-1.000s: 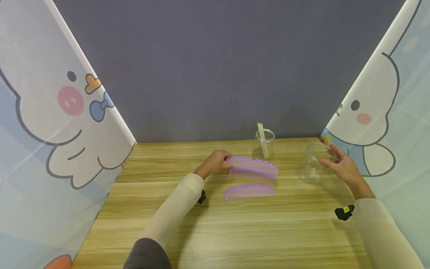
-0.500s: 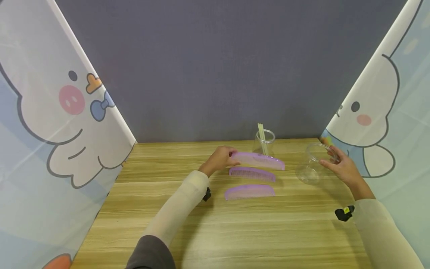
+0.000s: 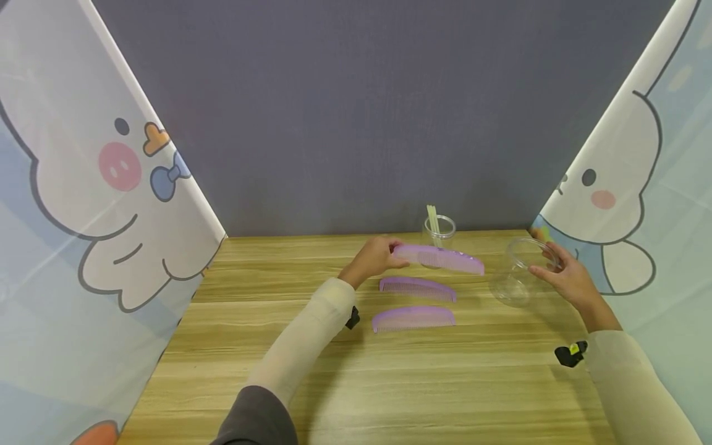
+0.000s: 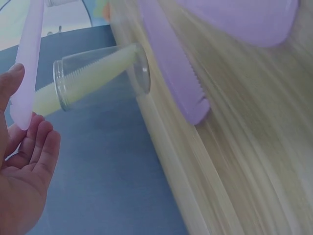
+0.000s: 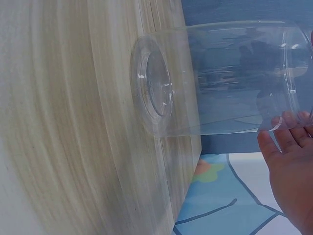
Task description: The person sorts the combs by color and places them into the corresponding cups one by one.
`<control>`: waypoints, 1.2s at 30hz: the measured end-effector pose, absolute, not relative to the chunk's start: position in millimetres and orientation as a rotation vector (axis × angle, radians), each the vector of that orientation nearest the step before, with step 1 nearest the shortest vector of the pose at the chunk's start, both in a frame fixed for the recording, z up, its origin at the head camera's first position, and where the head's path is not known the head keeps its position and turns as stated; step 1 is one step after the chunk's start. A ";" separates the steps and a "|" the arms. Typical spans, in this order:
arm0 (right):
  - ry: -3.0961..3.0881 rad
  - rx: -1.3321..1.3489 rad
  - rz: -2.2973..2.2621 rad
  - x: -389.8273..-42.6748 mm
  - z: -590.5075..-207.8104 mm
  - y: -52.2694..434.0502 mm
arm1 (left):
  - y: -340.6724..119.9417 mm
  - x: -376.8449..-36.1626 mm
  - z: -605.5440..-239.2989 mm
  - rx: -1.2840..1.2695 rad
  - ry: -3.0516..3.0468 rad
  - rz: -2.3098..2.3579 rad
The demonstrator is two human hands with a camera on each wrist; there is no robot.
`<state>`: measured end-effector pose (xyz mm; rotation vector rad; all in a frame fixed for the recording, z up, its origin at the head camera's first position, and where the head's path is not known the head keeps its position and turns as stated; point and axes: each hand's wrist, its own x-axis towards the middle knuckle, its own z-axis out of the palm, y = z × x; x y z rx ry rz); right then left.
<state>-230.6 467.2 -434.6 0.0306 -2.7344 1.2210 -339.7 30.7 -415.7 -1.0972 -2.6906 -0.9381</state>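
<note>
My left hand (image 3: 374, 256) pinches a pale purple comb (image 3: 439, 258) by one end, thumb on one side and fingers on the other in the left wrist view. The comb is raised over the table and its far end points toward the right. Two more purple combs lie below it: a nearer one (image 3: 413, 318) and a farther one (image 3: 418, 288). At the right, a clear empty jar (image 5: 230, 78) stands upright on the table. My right hand (image 3: 570, 281) holds it at the rim, with thumb and fingers around the edge.
Near the back edge stands a second clear jar (image 4: 102, 78) with a yellow-green comb (image 4: 95, 76) leaning in it. A grey panel (image 3: 356, 123) closes off the back of the wooden table (image 3: 389, 383). Cartoon-printed sheets (image 3: 167, 247) flank both sides.
My left hand has lifted the purple comb away from the one beneath it and carried it right and toward the back. The right hand and its jar have stayed in place.
</note>
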 end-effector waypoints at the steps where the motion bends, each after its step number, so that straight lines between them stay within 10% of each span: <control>1: -2.733 0.034 1.223 -230.5 -434.7 467.5 | 32.2 -338.8 -414.1 -1.092 -2.689 -0.938; 36: -2.717 0.035 1.223 -230.1 -436.5 465.9 | 120.9 -318.7 -385.0 -0.987 -2.600 -0.897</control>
